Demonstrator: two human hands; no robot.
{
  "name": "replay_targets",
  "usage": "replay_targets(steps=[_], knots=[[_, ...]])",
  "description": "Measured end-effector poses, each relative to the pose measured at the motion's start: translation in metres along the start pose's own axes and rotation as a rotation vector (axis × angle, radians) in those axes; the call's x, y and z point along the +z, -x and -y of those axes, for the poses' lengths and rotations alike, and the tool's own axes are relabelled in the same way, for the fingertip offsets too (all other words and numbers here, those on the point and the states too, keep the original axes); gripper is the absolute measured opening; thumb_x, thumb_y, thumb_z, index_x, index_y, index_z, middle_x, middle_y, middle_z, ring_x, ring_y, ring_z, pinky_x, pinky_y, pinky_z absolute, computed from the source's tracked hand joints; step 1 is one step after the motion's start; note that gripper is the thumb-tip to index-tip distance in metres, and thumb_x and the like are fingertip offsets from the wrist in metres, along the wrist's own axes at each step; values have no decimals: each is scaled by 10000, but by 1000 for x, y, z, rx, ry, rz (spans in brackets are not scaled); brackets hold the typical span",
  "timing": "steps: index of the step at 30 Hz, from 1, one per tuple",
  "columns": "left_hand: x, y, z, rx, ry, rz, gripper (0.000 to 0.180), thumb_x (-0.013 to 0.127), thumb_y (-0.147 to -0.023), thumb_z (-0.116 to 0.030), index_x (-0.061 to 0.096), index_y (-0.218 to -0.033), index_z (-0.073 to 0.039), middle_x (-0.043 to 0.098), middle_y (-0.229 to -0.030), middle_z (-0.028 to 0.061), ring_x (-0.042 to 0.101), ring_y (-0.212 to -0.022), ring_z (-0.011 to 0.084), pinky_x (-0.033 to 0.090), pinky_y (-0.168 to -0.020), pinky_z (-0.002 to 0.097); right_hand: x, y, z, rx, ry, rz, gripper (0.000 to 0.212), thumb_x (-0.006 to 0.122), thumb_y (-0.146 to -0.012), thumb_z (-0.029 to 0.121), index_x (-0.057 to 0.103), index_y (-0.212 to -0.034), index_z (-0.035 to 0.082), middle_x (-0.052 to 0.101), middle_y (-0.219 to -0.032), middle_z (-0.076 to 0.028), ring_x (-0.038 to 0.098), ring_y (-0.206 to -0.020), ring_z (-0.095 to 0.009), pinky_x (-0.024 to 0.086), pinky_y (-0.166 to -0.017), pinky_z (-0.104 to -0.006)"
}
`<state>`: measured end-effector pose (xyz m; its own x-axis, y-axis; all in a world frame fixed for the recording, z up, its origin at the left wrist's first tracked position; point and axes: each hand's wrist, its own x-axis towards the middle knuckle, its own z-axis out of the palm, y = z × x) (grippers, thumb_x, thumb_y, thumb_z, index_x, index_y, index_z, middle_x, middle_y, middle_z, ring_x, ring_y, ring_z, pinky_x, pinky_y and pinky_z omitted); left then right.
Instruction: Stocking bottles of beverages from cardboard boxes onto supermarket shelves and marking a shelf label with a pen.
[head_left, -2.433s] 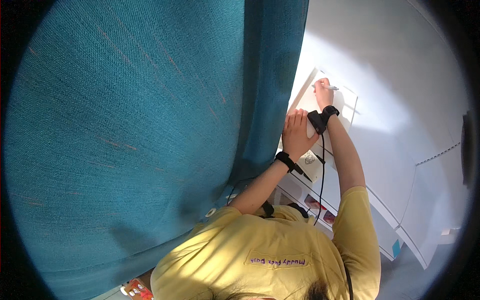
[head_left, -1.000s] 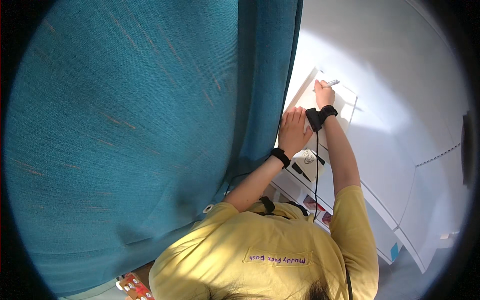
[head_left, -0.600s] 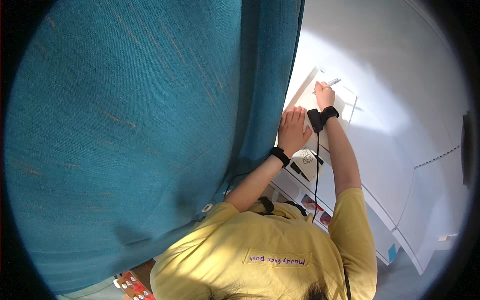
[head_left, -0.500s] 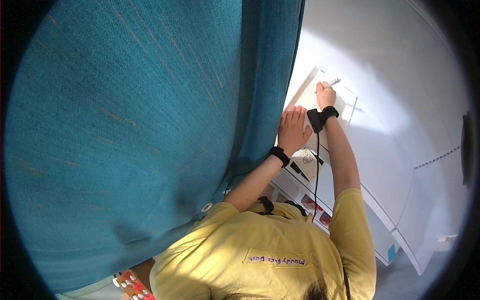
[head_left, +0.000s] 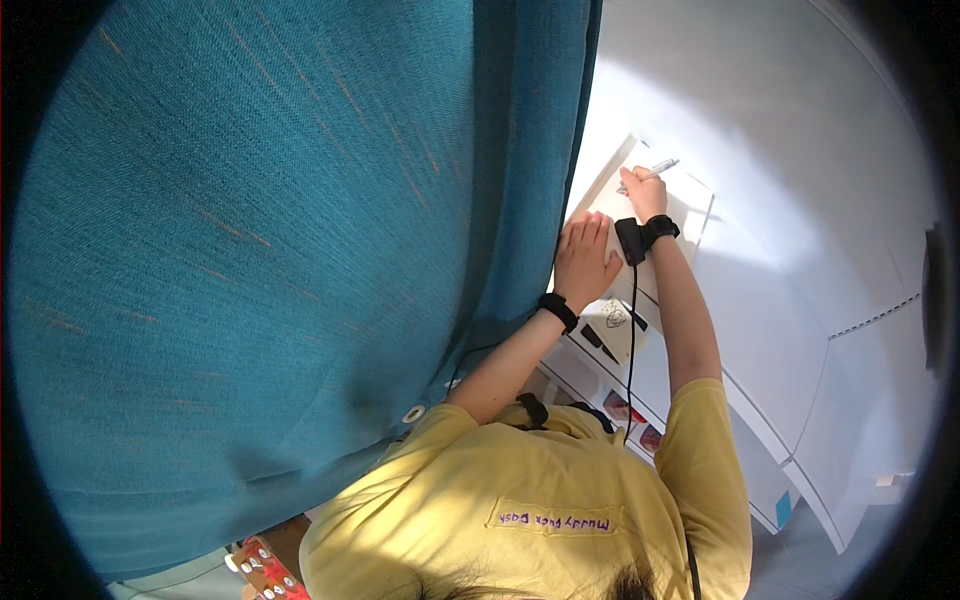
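My right hand (head_left: 645,192) is closed round a white pen (head_left: 662,166), its tip down toward the pale paper (head_left: 685,195) on the white desk. My left hand (head_left: 586,255) lies flat with fingers stretched out on the near left part of the paper, next to the curtain's edge. A black strap with a small black box (head_left: 630,242) sits at my right wrist, and a black band (head_left: 559,311) goes round my left wrist. What the pen tip marks is too small and bright to make out.
A blue curtain (head_left: 270,250) hangs along the left. Near the desk's front edge lies a card with a line drawing (head_left: 612,320) and dark strips. A black cable (head_left: 632,350) runs from the wrist box toward my body. The white desk (head_left: 760,320) stretches right.
My right hand has shifted slightly to the left with the pen, and its fingers have turned a little. My left hand stays in place.
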<state>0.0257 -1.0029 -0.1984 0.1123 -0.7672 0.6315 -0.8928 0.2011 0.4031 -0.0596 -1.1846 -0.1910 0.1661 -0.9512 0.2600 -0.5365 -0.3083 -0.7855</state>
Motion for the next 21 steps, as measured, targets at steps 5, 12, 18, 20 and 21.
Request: replay_targets(steps=[5,12,18,20,21], knots=[[-1,0,0,0,7,4,497,524,-769,-213,470,-1204,20,486,-1217,152,400,-1198,280,259,-1048,398,2,-8,-10,42,196,-165,327,504,-816,359,607,-720,64,632,-668,-129,623,-678,-307,471,-634,-395],[-1,1,1,-3,1,-9,496,518,-769,-216,471,-1201,23,486,-1214,152,402,-1195,278,255,-1053,400,-1,-6,-8,43,123,-224,369,496,-858,418,598,-728,88,643,-699,-126,620,-703,-336,480,-656,-422],[-1,0,-1,-4,11,3,494,516,-775,-220,470,-1202,23,482,-1220,149,396,-1201,271,254,-1054,399,3,-14,-21,68,282,-319,366,495,-868,431,590,-769,92,639,-700,-127,621,-704,-332,480,-636,-426],[-1,0,1,-8,-6,22,499,516,-778,-222,462,-1209,23,478,-1223,147,396,-1200,268,253,-1056,398,4,-14,-19,65,299,-338,362,491,-870,426,585,-772,91,637,-701,-129,620,-703,-334,480,-635,-427],[-1,0,2,-9,-6,22,499,516,-778,-222,462,-1209,23,478,-1223,147,396,-1200,268,253,-1056,398,3,-13,-18,73,273,-297,355,489,-872,419,585,-774,91,638,-713,-132,621,-707,-334,481,-639,-428]])
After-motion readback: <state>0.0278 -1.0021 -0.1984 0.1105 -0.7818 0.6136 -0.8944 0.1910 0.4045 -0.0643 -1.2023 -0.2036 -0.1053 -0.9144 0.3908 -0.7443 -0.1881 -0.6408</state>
